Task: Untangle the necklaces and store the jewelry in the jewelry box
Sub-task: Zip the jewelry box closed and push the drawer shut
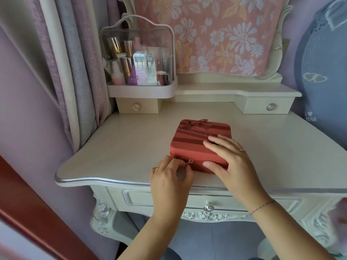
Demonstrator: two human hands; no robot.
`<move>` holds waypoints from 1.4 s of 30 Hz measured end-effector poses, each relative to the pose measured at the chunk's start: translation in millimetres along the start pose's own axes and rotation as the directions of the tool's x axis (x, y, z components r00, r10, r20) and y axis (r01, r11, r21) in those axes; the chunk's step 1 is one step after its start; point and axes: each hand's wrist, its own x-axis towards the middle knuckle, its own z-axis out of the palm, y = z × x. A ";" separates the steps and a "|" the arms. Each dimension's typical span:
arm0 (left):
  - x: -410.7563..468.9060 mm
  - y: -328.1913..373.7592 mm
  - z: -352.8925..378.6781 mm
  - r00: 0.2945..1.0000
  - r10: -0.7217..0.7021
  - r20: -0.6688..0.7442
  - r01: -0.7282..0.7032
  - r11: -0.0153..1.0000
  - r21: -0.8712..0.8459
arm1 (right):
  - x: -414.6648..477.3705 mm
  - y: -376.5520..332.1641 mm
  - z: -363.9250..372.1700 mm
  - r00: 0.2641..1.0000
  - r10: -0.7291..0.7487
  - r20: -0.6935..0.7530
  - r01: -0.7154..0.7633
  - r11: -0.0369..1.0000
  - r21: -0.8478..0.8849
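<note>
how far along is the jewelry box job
No loose jewelry shows on the dressing table; the red jewelry box is shut. In hand: left hand pinches its zipper pull, right hand steadies it. Opening or closing, hence what is left, cannot be told.

head cam | faces forward-down | close over dressing table (122,147)

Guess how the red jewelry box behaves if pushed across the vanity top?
Likely slides, not tips: the jewelry box is low, wide, flat on the smooth vanity top. Probably stiff: the right hand pressing it leaves no visible dent.
</note>
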 end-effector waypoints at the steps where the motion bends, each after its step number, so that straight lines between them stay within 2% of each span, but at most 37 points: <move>1: 1.2 -2.1 -2.2 0.999 0.034 0.006 -0.034 0.999 0.009 | 1.0 1.8 -1.5 1.000 0.002 0.010 -0.002 1.000 0.021; 4: 6.5 -9.3 -8.2 0.991 0.129 0.035 -0.131 0.989 0.067 | 3.2 7.8 -5.5 0.999 -0.008 0.036 0.006 0.998 0.055; 10: 16.5 -20.5 -19.9 0.986 0.150 0.072 -0.156 0.984 0.088 | 12.7 20.1 -15.2 0.990 -0.029 0.139 0.012 0.992 0.123; 18: 29.6 -29.8 -30.3 0.996 -0.028 0.084 0.022 0.997 0.068 | 28.7 32.5 -21.1 0.966 0.024 0.257 -0.077 0.977 0.198; 21: 25.1 -22.5 -26.3 0.986 -0.082 0.143 0.083 0.997 0.003 | 34.7 23.6 -22.1 0.962 0.069 0.264 -0.084 0.995 0.046; 24: 19.5 -15.6 -24.3 0.982 -0.058 0.181 0.068 0.996 -0.049 | 35.3 -7.9 -6.5 0.979 0.052 0.196 -0.023 0.989 -0.149; 29: 15.4 -9.4 -24.8 0.978 -0.016 0.210 0.029 0.998 -0.059 | 35.7 -42.4 35.8 0.996 0.081 0.019 -0.074 0.965 -0.251; 33: 20.3 -16.7 -31.5 0.979 -0.029 0.201 0.031 0.999 -0.006 | 38.9 -42.1 43.4 0.992 0.077 -0.099 -0.100 0.964 -0.248; 42: 45.3 -38.3 -33.2 0.975 0.092 0.204 -0.117 0.987 0.113 | 39.9 -37.6 43.3 0.987 -0.038 -0.157 -0.006 0.963 -0.268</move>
